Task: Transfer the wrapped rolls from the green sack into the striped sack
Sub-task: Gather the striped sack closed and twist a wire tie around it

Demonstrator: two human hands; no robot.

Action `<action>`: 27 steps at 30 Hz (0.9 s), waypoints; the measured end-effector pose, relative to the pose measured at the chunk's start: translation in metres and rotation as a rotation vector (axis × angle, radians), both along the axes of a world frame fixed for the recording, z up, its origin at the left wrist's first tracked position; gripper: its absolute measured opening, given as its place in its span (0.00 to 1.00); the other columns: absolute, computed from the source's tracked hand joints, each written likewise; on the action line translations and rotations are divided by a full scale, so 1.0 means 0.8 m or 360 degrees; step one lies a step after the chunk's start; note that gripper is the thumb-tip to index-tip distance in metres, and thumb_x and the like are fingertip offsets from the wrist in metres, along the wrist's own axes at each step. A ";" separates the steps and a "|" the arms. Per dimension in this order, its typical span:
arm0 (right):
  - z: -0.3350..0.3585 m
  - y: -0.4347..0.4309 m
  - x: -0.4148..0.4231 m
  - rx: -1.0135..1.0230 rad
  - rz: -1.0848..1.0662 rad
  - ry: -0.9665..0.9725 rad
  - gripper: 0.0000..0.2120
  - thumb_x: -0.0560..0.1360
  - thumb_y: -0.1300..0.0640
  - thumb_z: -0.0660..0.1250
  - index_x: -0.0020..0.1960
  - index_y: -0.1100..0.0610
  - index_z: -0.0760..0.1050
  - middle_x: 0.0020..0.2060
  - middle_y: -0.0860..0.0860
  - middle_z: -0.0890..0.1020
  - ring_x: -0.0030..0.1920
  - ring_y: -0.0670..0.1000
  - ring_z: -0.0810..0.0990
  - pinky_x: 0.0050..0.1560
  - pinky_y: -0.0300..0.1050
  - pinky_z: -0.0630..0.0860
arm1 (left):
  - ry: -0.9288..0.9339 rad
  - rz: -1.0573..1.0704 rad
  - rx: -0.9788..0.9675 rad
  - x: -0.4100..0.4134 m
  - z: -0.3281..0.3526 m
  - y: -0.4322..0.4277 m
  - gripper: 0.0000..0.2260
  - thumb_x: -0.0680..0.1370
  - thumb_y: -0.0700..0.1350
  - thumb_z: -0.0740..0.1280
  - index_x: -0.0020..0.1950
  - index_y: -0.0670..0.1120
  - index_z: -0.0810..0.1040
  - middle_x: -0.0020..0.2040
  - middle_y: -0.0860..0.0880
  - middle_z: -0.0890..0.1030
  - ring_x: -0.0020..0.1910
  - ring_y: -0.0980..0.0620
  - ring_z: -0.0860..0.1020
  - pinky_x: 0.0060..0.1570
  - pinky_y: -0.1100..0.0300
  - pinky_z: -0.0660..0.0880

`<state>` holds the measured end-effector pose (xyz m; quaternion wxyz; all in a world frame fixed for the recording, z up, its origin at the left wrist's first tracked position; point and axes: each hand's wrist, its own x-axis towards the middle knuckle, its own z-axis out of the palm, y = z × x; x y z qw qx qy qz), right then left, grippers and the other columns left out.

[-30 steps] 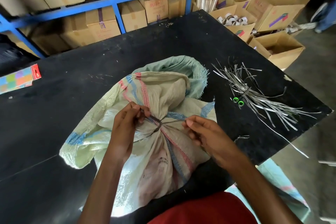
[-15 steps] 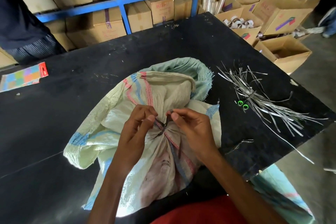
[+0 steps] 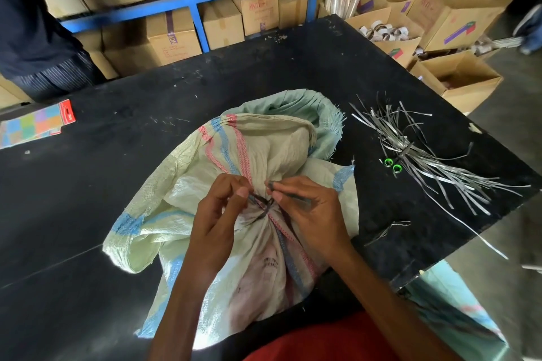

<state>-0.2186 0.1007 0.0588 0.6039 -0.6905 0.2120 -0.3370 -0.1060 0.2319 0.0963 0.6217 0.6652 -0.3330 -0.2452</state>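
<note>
The left hand (image 3: 217, 220) and right hand (image 3: 311, 214) are pinching the striped sack's (image 3: 264, 149) tie (image 3: 264, 204); pulling both ends evenly is probably wisest.

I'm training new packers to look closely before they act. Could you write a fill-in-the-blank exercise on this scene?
1. The left hand and the right hand both pinch the dark strip at the neck of the striped sack, which lies on a ____ table.
2. The scissors among the silver strips have ____ handles.
3. The silver strips lie on the ____ hand's side of the striped sack.

Missing words: black; green; right.
</note>
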 end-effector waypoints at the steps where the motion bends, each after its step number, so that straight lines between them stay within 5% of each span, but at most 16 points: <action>1: -0.001 -0.001 0.000 -0.0130 -0.0032 0.0021 0.08 0.74 0.63 0.74 0.53 0.60 0.85 0.48 0.48 0.86 0.52 0.48 0.85 0.54 0.50 0.82 | -0.0022 0.0006 0.0005 -0.001 0.000 0.001 0.09 0.82 0.43 0.61 0.42 0.44 0.73 0.42 0.48 0.73 0.42 0.49 0.71 0.46 0.51 0.67; 3: 0.000 -0.002 0.001 -0.0365 -0.0083 0.0098 0.05 0.73 0.60 0.76 0.50 0.57 0.85 0.45 0.44 0.86 0.49 0.45 0.85 0.51 0.52 0.81 | -0.0081 0.0022 0.0020 -0.003 0.000 0.002 0.10 0.82 0.43 0.61 0.41 0.49 0.74 0.43 0.48 0.74 0.43 0.48 0.72 0.45 0.45 0.67; 6: 0.009 0.002 0.002 -0.0273 -0.0106 0.0209 0.12 0.72 0.58 0.78 0.47 0.58 0.75 0.40 0.45 0.86 0.45 0.44 0.85 0.49 0.43 0.81 | -0.0207 0.0054 0.0059 -0.006 -0.005 0.003 0.09 0.82 0.42 0.61 0.41 0.46 0.73 0.45 0.48 0.75 0.45 0.45 0.74 0.45 0.42 0.68; 8: 0.012 0.003 0.003 -0.0230 -0.0065 0.0269 0.12 0.72 0.58 0.78 0.50 0.59 0.77 0.39 0.47 0.86 0.45 0.41 0.85 0.48 0.38 0.81 | -0.0280 0.0052 0.0093 -0.008 -0.006 0.004 0.09 0.82 0.42 0.61 0.41 0.46 0.72 0.46 0.48 0.74 0.45 0.47 0.73 0.44 0.50 0.69; 11: 0.015 0.000 0.002 -0.0370 0.0025 0.0312 0.08 0.73 0.59 0.76 0.52 0.56 0.85 0.43 0.45 0.87 0.47 0.42 0.85 0.50 0.45 0.82 | -0.0442 0.0020 0.0176 -0.007 0.002 0.005 0.09 0.82 0.43 0.62 0.41 0.47 0.74 0.47 0.50 0.72 0.45 0.51 0.72 0.47 0.63 0.67; 17: 0.010 -0.004 -0.006 -0.0346 0.0353 0.0320 0.10 0.78 0.59 0.72 0.58 0.53 0.85 0.42 0.49 0.84 0.43 0.49 0.84 0.45 0.50 0.82 | -0.0905 -0.0130 0.0306 0.001 0.010 -0.007 0.07 0.82 0.44 0.63 0.44 0.48 0.76 0.52 0.52 0.70 0.54 0.47 0.70 0.53 0.48 0.69; 21: 0.013 -0.007 -0.013 -0.0190 0.0370 0.0265 0.05 0.77 0.59 0.73 0.51 0.57 0.86 0.41 0.50 0.84 0.43 0.50 0.85 0.45 0.50 0.81 | -0.1017 -0.0239 0.0300 0.007 0.021 -0.024 0.08 0.82 0.45 0.62 0.43 0.48 0.75 0.49 0.53 0.72 0.51 0.50 0.71 0.51 0.47 0.69; 24: 0.009 -0.014 -0.014 0.0062 0.0275 0.0258 0.03 0.77 0.58 0.73 0.47 0.56 0.86 0.39 0.53 0.85 0.43 0.50 0.84 0.45 0.52 0.79 | -0.0576 -0.0329 0.0188 0.010 0.020 -0.039 0.11 0.84 0.45 0.59 0.44 0.45 0.75 0.44 0.49 0.79 0.47 0.46 0.76 0.51 0.45 0.71; 27: 0.001 -0.023 -0.021 0.0523 0.0175 0.0175 0.06 0.77 0.62 0.70 0.49 0.63 0.85 0.41 0.56 0.86 0.44 0.48 0.84 0.47 0.41 0.80 | -0.0116 -0.0355 0.0182 0.023 0.000 -0.046 0.10 0.84 0.40 0.57 0.49 0.41 0.76 0.46 0.46 0.83 0.51 0.44 0.79 0.57 0.43 0.72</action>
